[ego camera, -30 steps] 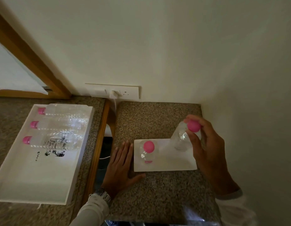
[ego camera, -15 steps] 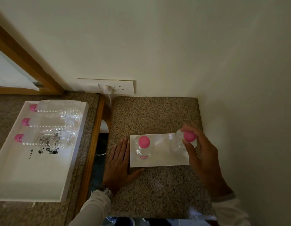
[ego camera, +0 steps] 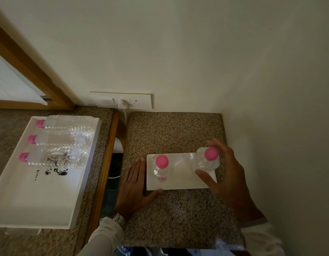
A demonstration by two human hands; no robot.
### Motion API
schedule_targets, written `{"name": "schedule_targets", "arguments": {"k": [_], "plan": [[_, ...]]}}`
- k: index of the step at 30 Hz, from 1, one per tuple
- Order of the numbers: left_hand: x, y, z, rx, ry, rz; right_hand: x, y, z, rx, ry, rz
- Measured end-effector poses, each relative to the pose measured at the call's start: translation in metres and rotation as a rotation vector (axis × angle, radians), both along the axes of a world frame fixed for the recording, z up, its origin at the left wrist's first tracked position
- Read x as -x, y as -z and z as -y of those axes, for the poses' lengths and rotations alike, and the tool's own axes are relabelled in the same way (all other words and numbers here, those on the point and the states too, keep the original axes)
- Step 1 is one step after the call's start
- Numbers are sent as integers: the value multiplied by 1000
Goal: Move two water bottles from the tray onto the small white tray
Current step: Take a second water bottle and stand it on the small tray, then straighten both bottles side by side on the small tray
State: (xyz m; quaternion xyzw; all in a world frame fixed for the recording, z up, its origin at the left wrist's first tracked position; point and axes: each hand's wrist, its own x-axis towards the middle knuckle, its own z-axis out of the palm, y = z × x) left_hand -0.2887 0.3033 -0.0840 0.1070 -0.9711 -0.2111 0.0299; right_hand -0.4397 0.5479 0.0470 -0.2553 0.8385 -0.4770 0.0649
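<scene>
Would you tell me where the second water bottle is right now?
In the head view, the second bottle stands at the right end of the small white tray, inside the right hand, right of the first bottle.

Head camera looks steeply down, close over the granite counter (ego camera: 174, 215).

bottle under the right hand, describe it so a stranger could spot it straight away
On the speckled counter in the wall corner lies a small white tray. Two pink-capped bottles stand on it; this bottle is at its right end, under the right hand, unlike the left bottle.
</scene>
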Motion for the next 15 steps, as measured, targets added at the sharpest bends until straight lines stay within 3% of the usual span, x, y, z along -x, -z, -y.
{"name": "schedule_targets", "arguments": {"k": [9, 15], "plan": [[21, -21, 18, -339, -14, 25, 2, 50, -19, -126, 8, 202], [39, -32, 25, -447, 71, 93, 19, 68, -21, -141, 9, 297]]}}
